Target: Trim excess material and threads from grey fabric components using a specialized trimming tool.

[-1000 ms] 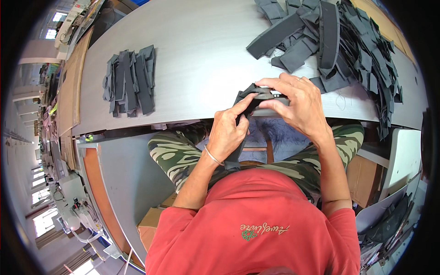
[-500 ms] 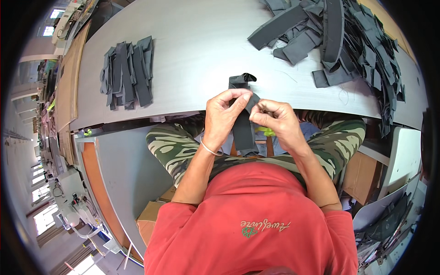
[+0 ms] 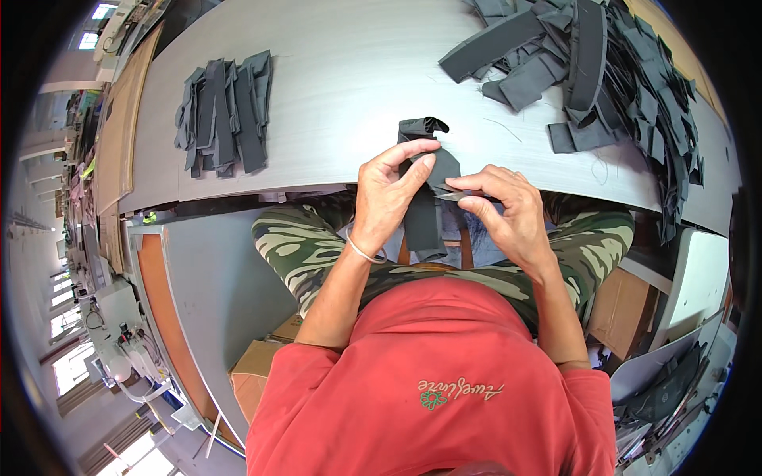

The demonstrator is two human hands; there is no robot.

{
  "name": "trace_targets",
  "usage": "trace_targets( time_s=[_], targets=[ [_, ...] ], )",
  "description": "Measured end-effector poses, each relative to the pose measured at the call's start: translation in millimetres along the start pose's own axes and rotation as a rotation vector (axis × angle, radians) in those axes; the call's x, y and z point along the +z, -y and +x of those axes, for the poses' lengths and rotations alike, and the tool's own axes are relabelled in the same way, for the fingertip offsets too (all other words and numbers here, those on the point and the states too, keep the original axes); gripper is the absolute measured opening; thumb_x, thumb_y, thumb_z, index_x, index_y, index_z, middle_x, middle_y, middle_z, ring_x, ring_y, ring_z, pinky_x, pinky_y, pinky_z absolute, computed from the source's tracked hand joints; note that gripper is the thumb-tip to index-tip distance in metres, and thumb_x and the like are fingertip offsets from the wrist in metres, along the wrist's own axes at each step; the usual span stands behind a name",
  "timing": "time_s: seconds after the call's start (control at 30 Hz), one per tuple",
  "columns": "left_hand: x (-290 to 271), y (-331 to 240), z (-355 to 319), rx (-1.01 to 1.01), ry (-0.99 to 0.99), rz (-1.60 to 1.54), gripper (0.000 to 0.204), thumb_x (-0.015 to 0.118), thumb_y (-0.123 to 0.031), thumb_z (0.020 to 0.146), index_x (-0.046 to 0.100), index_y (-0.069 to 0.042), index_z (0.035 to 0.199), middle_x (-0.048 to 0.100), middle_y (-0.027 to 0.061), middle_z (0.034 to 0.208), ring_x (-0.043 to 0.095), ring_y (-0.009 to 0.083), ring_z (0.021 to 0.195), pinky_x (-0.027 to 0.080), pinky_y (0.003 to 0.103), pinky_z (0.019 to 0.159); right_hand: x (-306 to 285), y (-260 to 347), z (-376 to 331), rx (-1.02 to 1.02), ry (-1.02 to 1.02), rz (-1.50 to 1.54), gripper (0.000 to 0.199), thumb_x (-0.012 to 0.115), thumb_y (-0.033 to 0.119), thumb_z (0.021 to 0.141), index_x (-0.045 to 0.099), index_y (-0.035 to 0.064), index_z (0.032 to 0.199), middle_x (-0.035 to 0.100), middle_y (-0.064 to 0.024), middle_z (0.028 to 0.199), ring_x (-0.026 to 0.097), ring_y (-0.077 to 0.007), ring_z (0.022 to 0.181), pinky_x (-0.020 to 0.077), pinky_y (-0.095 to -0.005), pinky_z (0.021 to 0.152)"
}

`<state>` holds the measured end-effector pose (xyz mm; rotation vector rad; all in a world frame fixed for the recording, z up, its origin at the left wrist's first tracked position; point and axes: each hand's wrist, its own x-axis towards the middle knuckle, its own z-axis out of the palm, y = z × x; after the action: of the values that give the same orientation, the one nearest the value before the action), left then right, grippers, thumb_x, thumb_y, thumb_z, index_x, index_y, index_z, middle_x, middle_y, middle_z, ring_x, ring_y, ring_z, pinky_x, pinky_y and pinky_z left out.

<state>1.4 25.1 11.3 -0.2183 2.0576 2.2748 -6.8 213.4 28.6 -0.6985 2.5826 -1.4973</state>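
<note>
A dark grey fabric strip [image 3: 425,226] hangs over the table's near edge, its far end curled on the tabletop. My left hand [image 3: 389,190] pinches the strip between thumb and fingers, holding a folded part raised. My right hand [image 3: 504,210] is closed on what look like small thread snips [image 3: 454,195]. Their pointed metal tips lie against the right edge of the fabric, and the handle is hidden in my fingers.
On the pale table [image 3: 341,87], a small stack of dark grey strips [image 3: 226,115] lies at the left. A large loose heap of strips [image 3: 587,63] covers the right and hangs over the near edge. A grey cabinet [image 3: 222,278] stands below, at the left.
My right hand has moved slightly right, away from my left, and the metal tips now show between its fingers. A yellow-green bit below that hand is out of sight. More of the folded fabric shows.
</note>
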Motion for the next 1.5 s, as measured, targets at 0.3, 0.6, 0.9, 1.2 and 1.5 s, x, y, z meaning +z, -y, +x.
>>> trace_targets(
  time_s=[0.3, 0.6, 0.9, 1.2, 1.5],
  targets=[
    [0.3, 3.0, -3.9, -0.058, 0.062, -0.174, 0.033, 0.057, 0.003, 0.088, 0.052, 0.004, 0.12, 0.06, 0.006, 0.108, 0.055, 0.0083, 0.094, 0.046, 0.023, 0.083, 0.6, -0.4, -1.6, 0.061, -0.031, 0.127, 0.015, 0.067, 0.018, 0.08, 0.071, 0.0113, 0.093, 0.067, -0.002, 0.082, 0.059, -0.0189, 0.074, 0.0383, -0.0303, 0.07],
    [2.8, 4.1, -7.6, -0.014, 0.154, -0.17, 0.036, 0.056, 0.007, 0.086, 0.049, 0.006, 0.121, 0.058, 0.0072, 0.109, 0.054, 0.0089, 0.099, 0.047, 0.023, 0.084, 8.7, 4.2, 8.8, 0.063, -0.105, -0.076, 0.015, 0.066, 0.019, 0.082, 0.07, 0.0117, 0.094, 0.065, -0.0029, 0.08, 0.06, -0.0208, 0.074, 0.039, -0.0328, 0.067],
    [2.2, 5.3, -7.5, -0.035, 0.163, -0.155, 0.037, 0.06, 0.003, 0.087, 0.05, 0.006, 0.122, 0.059, 0.0071, 0.11, 0.055, 0.0087, 0.098, 0.047, 0.023, 0.085, 15.2, -1.3, 11.1, -0.013, -0.156, -0.119, 0.014, 0.066, 0.019, 0.081, 0.07, 0.0135, 0.093, 0.065, -0.0015, 0.079, 0.058, -0.0196, 0.072, 0.0372, -0.0327, 0.066],
    [5.4, 1.4, -8.3, -0.064, 0.166, -0.152, 0.035, 0.059, 0.002, 0.086, 0.053, 0.006, 0.12, 0.061, 0.0059, 0.106, 0.057, 0.0077, 0.093, 0.048, 0.023, 0.081, 13.0, -4.6, 12.1, 0.031, -0.133, 0.01, 0.013, 0.067, 0.017, 0.08, 0.071, 0.0119, 0.092, 0.067, -0.0018, 0.081, 0.06, -0.0183, 0.072, 0.0404, -0.0315, 0.067],
    [-3.4, -2.0, -4.7, -0.08, 0.141, -0.324, 0.025, 0.068, -0.004, 0.084, 0.058, 0.001, 0.106, 0.065, 0.0125, 0.108, 0.065, 0.0155, 0.092, 0.053, 0.028, 0.083, 1.1, -10.2, -1.4, 0.149, -0.17, 0.251, 0.016, 0.066, 0.014, 0.081, 0.071, 0.0095, 0.096, 0.07, -0.0049, 0.087, 0.064, -0.0165, 0.077, 0.0426, -0.0283, 0.072]
  ],
)
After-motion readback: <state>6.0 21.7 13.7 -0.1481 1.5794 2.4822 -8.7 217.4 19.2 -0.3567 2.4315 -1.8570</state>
